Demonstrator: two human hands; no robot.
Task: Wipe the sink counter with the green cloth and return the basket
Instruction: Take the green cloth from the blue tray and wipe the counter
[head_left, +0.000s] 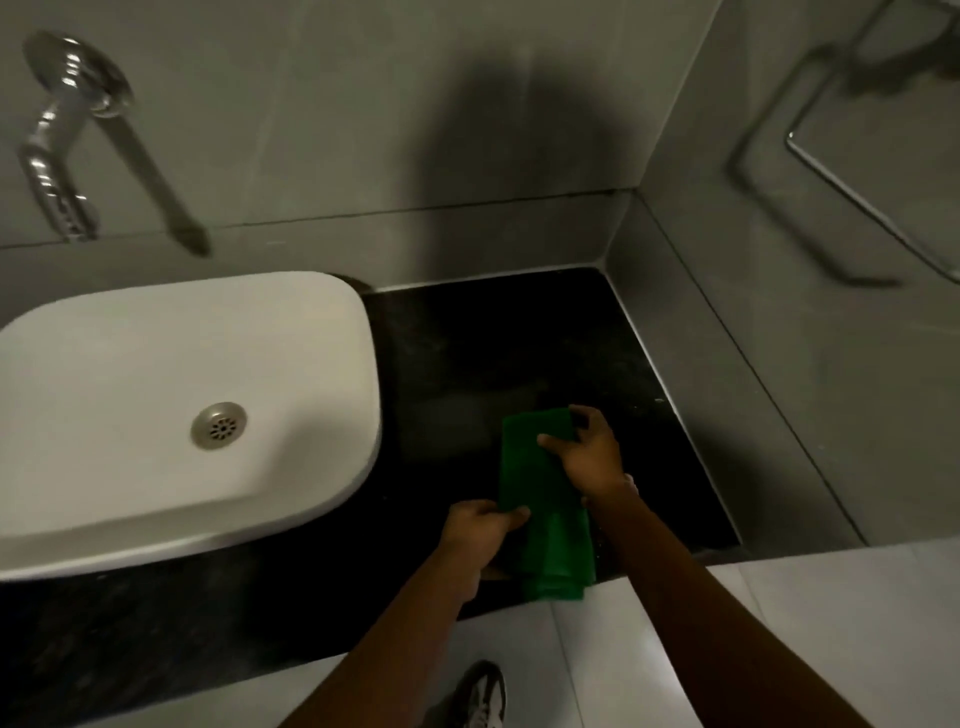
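Observation:
A green cloth (540, 509) lies folded on the black sink counter (493, 353), right of the basin, and its near end hangs over the counter's front edge. My right hand (589, 449) grips the cloth's far end, fingers curled over its top corner. My left hand (480, 530) pinches the cloth's left edge near the middle. No basket is in view.
A white basin (171, 415) with a metal drain (218, 425) sits on the counter's left part. A chrome tap (62, 130) juts from the grey wall above it. A metal towel rail (862, 202) hangs on the right wall. White floor tiles and a shoe (485, 696) are below.

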